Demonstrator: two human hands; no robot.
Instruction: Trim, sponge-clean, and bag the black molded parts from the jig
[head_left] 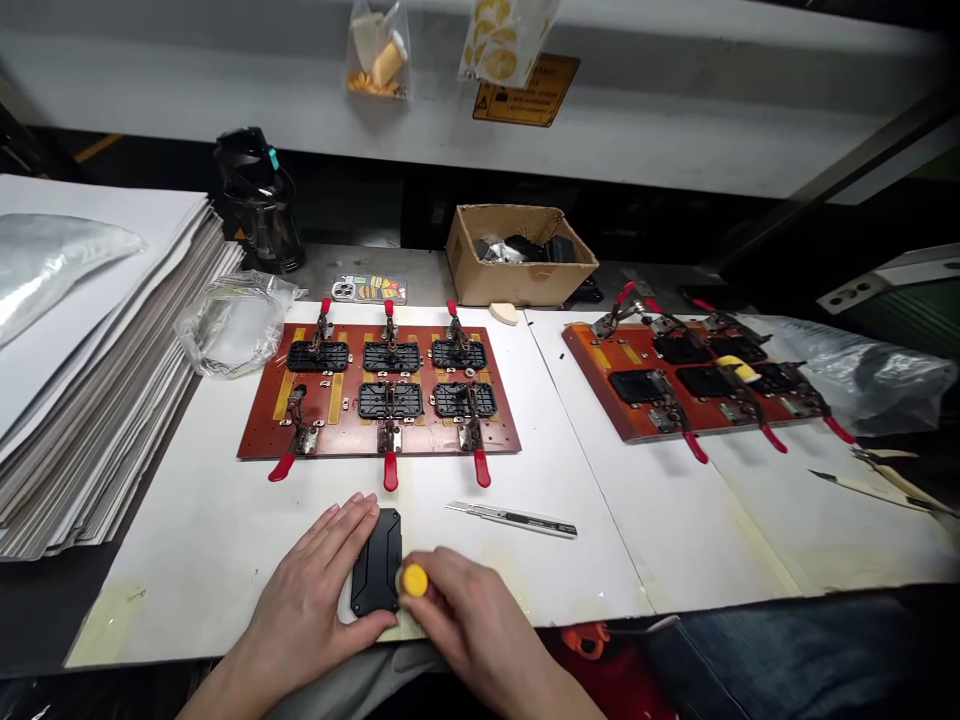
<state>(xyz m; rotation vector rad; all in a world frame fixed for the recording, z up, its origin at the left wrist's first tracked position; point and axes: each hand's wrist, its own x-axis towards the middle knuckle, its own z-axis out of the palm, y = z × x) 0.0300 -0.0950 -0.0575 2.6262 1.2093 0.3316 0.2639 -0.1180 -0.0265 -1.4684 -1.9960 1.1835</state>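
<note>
A black rectangular plastic part lies flat on the white sheet near the table's front edge. My left hand rests on its left side with the fingers stretched out flat, thumb against its lower edge. My right hand is closed around a small yellow round piece, pressed against the part's right edge. Just beyond stands a red-brown jig board with several black parts clamped under red-handled toggle clamps.
A utility knife lies right of my hands. A second jig board sits at the right, a cardboard box behind. A tall stack of sheets fills the left. A plastic bag and a dark bottle are behind.
</note>
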